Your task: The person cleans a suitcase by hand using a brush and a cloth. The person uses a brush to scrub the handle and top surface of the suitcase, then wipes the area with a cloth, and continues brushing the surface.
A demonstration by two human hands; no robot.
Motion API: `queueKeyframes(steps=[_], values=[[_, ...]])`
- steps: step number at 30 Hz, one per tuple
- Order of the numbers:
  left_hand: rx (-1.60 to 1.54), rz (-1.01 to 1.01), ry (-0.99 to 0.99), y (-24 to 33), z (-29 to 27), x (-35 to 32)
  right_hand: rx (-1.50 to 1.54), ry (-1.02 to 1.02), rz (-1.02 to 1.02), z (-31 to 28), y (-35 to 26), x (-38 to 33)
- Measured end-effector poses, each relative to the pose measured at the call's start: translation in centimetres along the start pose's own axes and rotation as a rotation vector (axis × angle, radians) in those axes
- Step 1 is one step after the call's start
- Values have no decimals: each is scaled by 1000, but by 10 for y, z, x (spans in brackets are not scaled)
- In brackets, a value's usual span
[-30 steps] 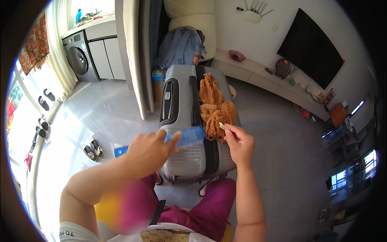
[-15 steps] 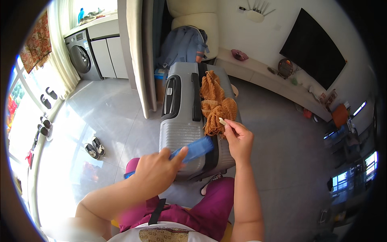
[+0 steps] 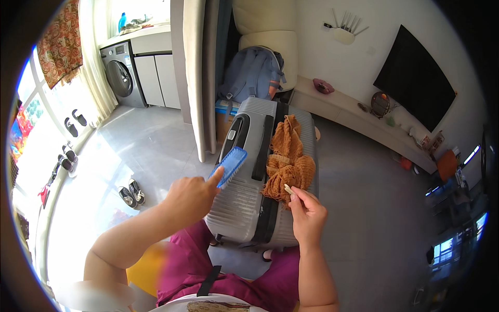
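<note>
My left hand [image 3: 193, 197] is closed round the handle of a blue brush [image 3: 232, 162], its index finger laid along it. The brush head, edged with short bristles, is above the near left part of a grey ribbed suitcase [image 3: 236, 200]. On top of the suitcase lies a bunched orange-brown knitted cloth [image 3: 291, 169] with stringy edges. My right hand [image 3: 309, 210] pinches a small cream-coloured strip [image 3: 289, 189] between thumb and fingertips, at the near edge of the cloth. Whether the strip is fastened to the cloth cannot be made out.
A blue-grey backpack [image 3: 253, 73] stands behind the suitcase, beside a curtain [image 3: 200, 104]. Black-and-white shoes [image 3: 132, 193] are on the tiled floor at left. A washing machine [image 3: 123, 75] is at far left. A long low cabinet [image 3: 353, 117] runs below a television [image 3: 416, 78] at right.
My left hand has swung the brush up and leftward, away from the cloth, and its blur is gone. The right hand keeps its pinch near the cloth. The whole view has shifted slightly.
</note>
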State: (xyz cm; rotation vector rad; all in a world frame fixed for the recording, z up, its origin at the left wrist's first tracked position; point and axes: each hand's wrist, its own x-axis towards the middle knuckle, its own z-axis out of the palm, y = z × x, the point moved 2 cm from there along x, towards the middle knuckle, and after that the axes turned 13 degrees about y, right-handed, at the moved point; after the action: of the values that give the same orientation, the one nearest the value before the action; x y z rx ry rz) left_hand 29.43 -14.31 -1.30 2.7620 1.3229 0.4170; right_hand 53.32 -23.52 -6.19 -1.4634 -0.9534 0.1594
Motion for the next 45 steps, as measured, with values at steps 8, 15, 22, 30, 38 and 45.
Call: queueKeyframes(steps=[8, 15, 22, 30, 38, 45], values=[[-45, -105, -57, 18, 9, 67, -34, 46, -47, -4, 5, 1], [-140, -130, -70, 30, 13, 68, -73, 59, 24, -9, 2, 0], [-78, -228, 46, 13, 35, 144, -24, 36, 25, 7, -3, -2], [-151, -106, -178, 32, 12, 39, -84, 34, -52, -7, 7, -2], [-115, -172, -5, 11, 53, 160, -62, 32, 13, 11, -1, -6], [-213, -69, -89, 19, 24, 69, -115, -3, -118, 0, 2, -9]])
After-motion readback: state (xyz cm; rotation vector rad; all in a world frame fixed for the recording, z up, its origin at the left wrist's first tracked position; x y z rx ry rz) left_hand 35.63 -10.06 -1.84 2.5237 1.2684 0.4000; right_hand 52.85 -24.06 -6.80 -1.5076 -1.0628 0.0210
